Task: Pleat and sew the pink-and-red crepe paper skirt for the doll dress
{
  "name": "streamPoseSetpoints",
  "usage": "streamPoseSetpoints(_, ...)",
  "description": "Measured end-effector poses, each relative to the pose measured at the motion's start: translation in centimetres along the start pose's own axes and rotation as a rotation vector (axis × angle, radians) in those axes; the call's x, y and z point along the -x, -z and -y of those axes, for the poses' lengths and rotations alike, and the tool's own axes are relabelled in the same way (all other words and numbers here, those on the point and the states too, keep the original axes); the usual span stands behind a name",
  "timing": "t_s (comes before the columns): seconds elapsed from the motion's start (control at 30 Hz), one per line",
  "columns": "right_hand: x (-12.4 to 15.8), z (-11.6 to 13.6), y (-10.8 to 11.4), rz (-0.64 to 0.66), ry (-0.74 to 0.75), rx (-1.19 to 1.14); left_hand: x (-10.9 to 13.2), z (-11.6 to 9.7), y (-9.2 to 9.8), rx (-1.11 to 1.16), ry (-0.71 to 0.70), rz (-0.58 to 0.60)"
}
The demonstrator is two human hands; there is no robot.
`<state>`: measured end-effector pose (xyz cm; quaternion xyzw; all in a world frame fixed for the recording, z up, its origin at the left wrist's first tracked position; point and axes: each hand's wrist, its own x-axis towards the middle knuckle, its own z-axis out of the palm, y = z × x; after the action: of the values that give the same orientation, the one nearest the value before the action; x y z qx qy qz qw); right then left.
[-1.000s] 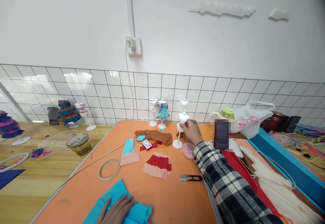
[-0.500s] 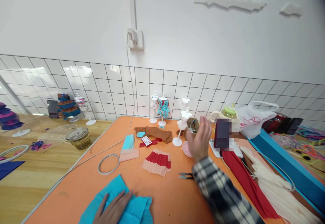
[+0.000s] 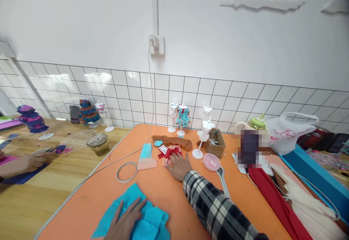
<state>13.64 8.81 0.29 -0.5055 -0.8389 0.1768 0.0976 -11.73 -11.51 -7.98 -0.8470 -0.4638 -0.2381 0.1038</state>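
My left hand (image 3: pixel 125 216) lies flat, fingers apart, on a bright blue cloth (image 3: pixel 151 220) near the front of the orange table mat (image 3: pixel 109 192). Farther back, my right hand (image 3: pixel 178 165) reaches out in a checked sleeve. Its spread fingers rest on a pleated red and peach cloth piece (image 3: pixel 172 150), partly covering it. Just behind are a white printed card (image 3: pixel 163 149) and a brown fabric strip (image 3: pixel 180 142). To the left of that hand lies a light blue and peach fabric piece (image 3: pixel 146 156).
A hoop (image 3: pixel 127 171) lies left; a pink dish (image 3: pixel 212 162) and grey spoon-like tool (image 3: pixel 223 182) lie right. Small white dress forms (image 3: pixel 205 133) and a cardboard box (image 3: pixel 216 143) stand behind. Red fabric (image 3: pixel 275 200) lies right. Another person's hand (image 3: pixel 29 165) works at left.
My right hand has come down and left from the air onto the pleated cloth, which now sits farther back, against the card. The snips are out of sight. My left hand stays on the blue cloth.
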Motion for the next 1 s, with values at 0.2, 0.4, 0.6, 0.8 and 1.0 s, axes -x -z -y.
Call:
streamPoseSetpoints(0.2,2.4,-0.8,2.0,-0.153,0.071,-0.101,-1.9,-3.4,2.6,-0.091,0.169,0.015)
streamPoseSetpoints(0.4,11.6,0.1,1.3,0.016,0.352,-0.504,-5.4,-5.9,3.2,-0.109,0.051,0.052)
streamPoseSetpoints(0.6,14.9,-1.7,-1.4,-0.013,-0.002,-0.791,-9.3,-6.5,2.9,-0.050,-0.050,0.070)
streamPoseSetpoints(0.8,16.3,-5.1,0.7,-0.075,-0.247,-1.346,-9.0,-6.2,3.9,0.455,0.273,0.028)
streamPoseSetpoints(1.0,16.8,-1.4,1.1,-0.146,-0.075,-1.726,-11.5,-7.2,5.2,0.971,0.837,0.052)
